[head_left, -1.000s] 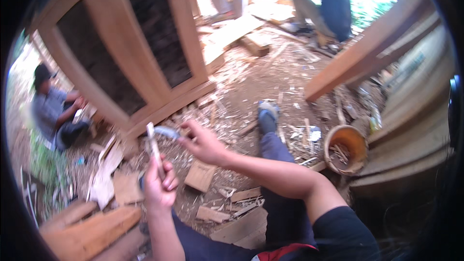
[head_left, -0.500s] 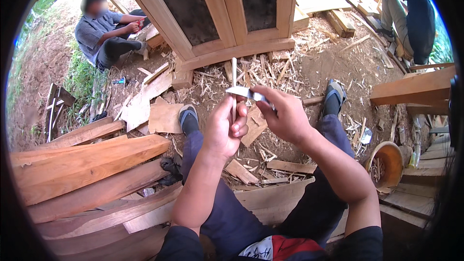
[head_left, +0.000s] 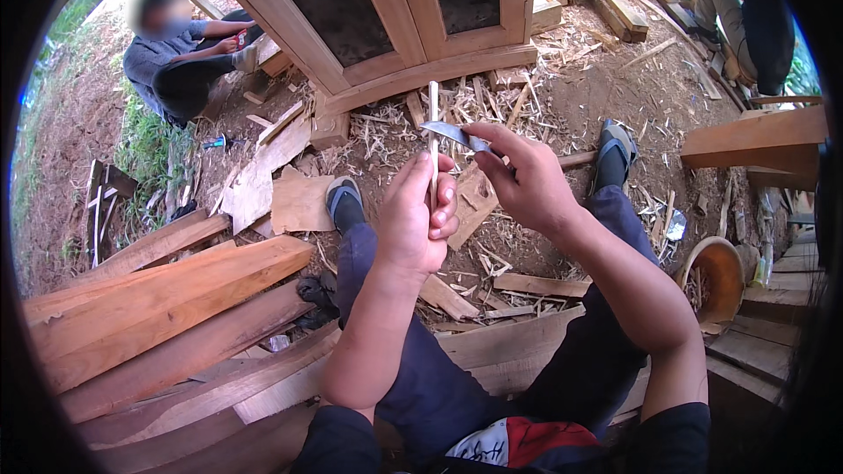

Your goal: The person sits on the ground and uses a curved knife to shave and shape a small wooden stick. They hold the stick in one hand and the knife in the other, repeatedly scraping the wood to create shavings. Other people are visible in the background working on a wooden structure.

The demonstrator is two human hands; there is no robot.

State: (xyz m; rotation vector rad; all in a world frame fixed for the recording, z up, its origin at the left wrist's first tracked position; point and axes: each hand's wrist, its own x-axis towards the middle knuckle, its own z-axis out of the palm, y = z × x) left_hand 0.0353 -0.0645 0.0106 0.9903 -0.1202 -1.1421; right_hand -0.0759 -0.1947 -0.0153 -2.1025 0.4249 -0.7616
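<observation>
the largest thing is a wooden panel with dark insets (head_left: 408,13), which stands beyond the two hands, at the top of the view. next in size are the wooden planks (head_left: 176,298), lying at the left side of the person, and then an orange bucket (head_left: 717,276) at the right side. all these are well apart from the hands.

in the middle, the two hands are near each other. the left hand (head_left: 420,219) is closed around the lower part of a thin pale stick (head_left: 434,105); its thumb lies along the stick and its fingers are curled. the right hand (head_left: 531,171) is to the right and a little farther forward; it grips a small knife (head_left: 450,132) between thumb and fingers, and the handle is mostly hidden.

the stick has its long axis pointing almost straight away from the person, and its free end stands out past the left hand, toward the panel. so the left hand is the nearer one to the stick, and the right hand reaches it only by the blade. this blade lies across the stick, not far from a right angle, just beyond the left thumb, with its tip past the left side. whether the edge presses into the wood, one cannot tell.
</observation>
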